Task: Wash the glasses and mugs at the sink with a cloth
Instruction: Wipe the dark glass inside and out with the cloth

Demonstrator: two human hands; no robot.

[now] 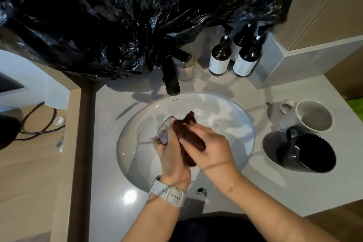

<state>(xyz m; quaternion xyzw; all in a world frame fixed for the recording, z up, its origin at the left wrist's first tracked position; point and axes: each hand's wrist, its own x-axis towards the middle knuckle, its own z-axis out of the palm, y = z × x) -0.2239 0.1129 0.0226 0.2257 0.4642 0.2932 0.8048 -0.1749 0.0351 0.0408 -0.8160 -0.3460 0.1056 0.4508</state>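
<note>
Glass tumbler (162, 133): clear, tilted over the sink basin (231, 116), long axis slanting, rim up toward the faucet (171, 76). Your left hand (170, 155) grips it. Your right hand (211, 149) clutches the brown cloth (188, 135) against it. White mug (310, 115) and black mug (308, 152): on the counter, right of the basin.

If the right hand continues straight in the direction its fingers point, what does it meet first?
Probably the brown cloth it already grips, then the glass held by the left hand. The right hand points up-left.

Probably a bathroom: basin (225, 104), pump bottles (220, 59).
</note>
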